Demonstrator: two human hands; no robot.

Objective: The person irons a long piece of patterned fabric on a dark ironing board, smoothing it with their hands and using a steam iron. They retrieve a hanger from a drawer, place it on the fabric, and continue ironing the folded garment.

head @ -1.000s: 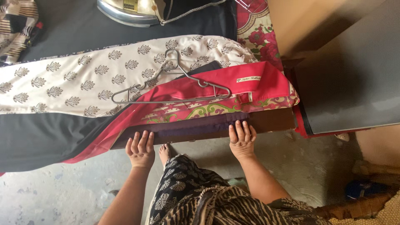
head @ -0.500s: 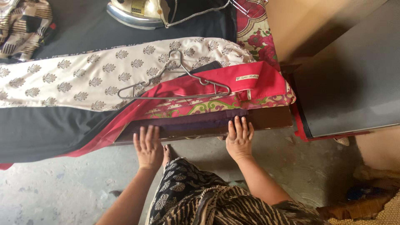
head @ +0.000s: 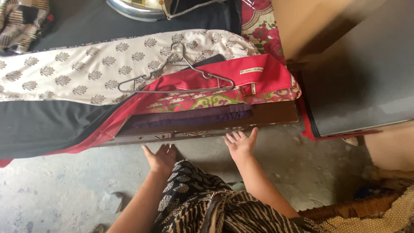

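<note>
Both hands bare, fingers spread, holding nothing. Right hand (head: 240,143) just below the counter (head: 276,117) edge; left hand (head: 161,157) a little lower. Folded purple cloth (head: 189,118) lies just beyond the fingertips (long axis left-right along the edge), right hand nearer. Wire hanger (head: 181,77) farther back.

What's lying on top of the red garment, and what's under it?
A grey wire hanger lies on the red garment. Under it show a floral cloth and a dark purple cloth, on a brown board. Anything deeper is covered.
</note>
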